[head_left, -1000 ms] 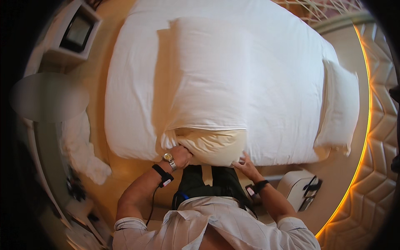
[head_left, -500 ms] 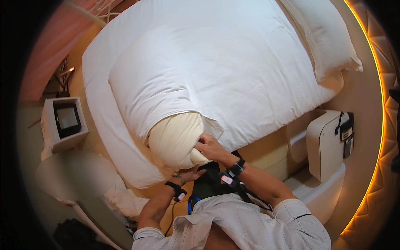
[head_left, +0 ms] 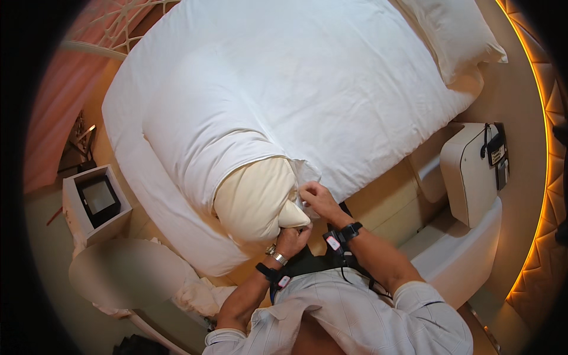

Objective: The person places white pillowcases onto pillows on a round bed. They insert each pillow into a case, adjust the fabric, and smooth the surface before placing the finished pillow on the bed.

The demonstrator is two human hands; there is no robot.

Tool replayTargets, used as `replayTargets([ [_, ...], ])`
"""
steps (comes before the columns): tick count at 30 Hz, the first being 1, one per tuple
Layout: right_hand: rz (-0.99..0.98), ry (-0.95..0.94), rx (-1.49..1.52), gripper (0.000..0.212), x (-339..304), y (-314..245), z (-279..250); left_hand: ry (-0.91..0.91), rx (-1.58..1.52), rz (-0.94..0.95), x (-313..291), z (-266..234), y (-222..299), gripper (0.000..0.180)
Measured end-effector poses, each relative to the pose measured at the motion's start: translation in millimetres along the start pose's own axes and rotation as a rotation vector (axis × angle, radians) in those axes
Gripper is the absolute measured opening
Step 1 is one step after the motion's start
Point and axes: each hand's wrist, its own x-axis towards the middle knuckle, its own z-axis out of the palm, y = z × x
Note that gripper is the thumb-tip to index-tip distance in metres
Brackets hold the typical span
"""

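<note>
A rolled cream duvet [head_left: 251,195] bulges out of the open end of a white duvet cover [head_left: 195,127] on the near left part of the bed. One corner of the duvet sticks out in a point toward me. My left hand [head_left: 293,239] is closed on that corner from below, its fingertips partly hidden. Just right of it, my right hand [head_left: 320,200] pinches the loose edge of the cover, beside the duvet's right side. Both wrists carry straps with small devices.
A white pillow [head_left: 452,38] lies at the bed's far right. Right of the bed stands a cream bedside unit [head_left: 470,177] with a telephone [head_left: 496,151]. At left are a white box-shaped cabinet [head_left: 97,204], crumpled pale fabric [head_left: 201,296] and a pink curtain [head_left: 56,127].
My left hand has risen from below the duvet to its corner. My right hand has shifted right, off the duvet and onto the cover's edge. The view has shifted a little.
</note>
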Motion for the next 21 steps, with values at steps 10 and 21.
replayTargets([
  [10, 0.175, -0.294, 0.395, 0.039, 20, 12, 16, -0.270, 0.282, 0.138, 1, -38, 29, 0.032],
  [21, 0.140, -0.296, 0.650, 0.029, 19, 21, 19, -0.113, 0.919, 0.556, 62, -102, 111, 0.054],
])
